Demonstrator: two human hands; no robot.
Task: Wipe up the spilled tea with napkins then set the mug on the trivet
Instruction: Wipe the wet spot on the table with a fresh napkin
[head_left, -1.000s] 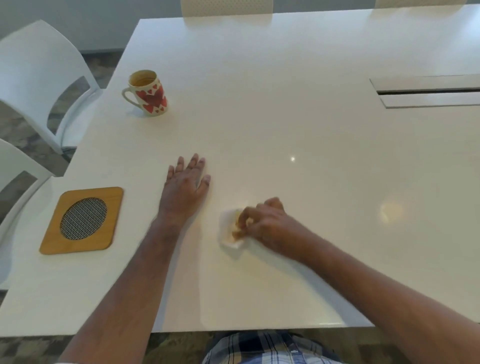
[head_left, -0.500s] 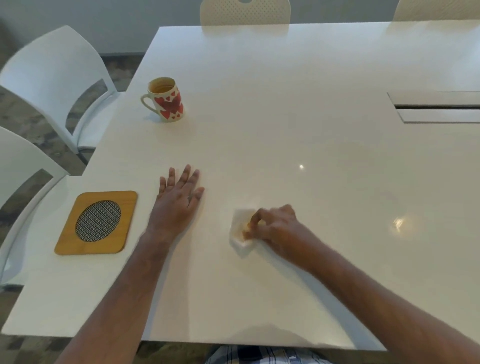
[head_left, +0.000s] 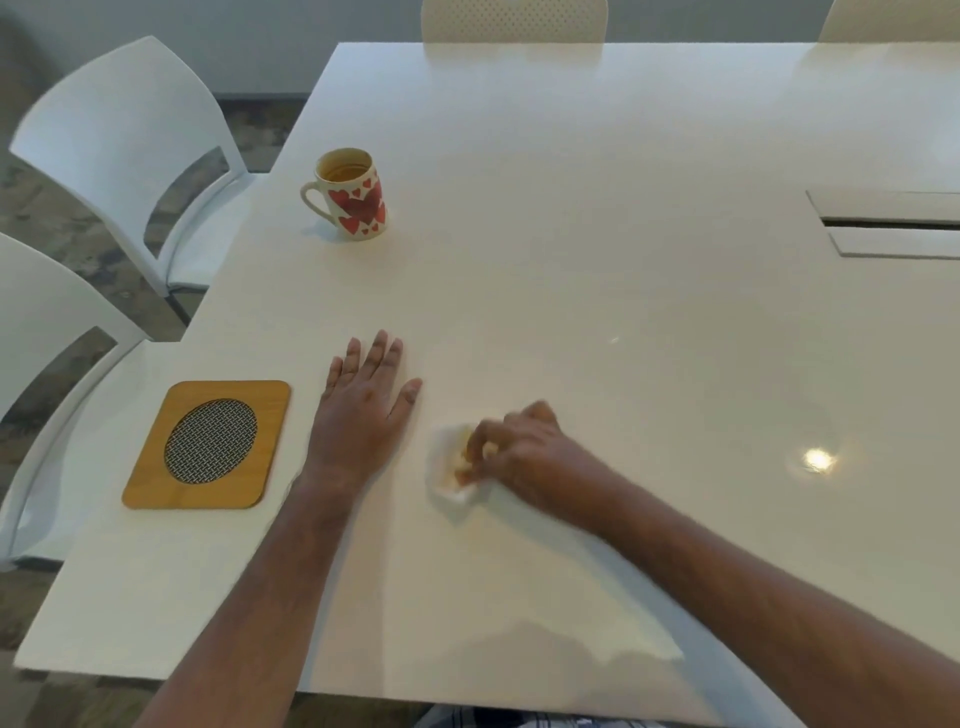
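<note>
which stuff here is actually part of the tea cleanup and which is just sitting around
Part of the job:
napkin, tea-stained, gripped by the right hand
heart mug, standing on the table
wooden trivet, nothing on it
left hand, flat on the table

Just there:
white chairs
cable hatch in the table

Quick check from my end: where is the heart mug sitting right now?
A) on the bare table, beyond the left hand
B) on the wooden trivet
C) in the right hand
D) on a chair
A: the mug stands on the bare table, beyond the flat left hand; the trivet holds nothing, and the right hand grips the napkin.
</note>
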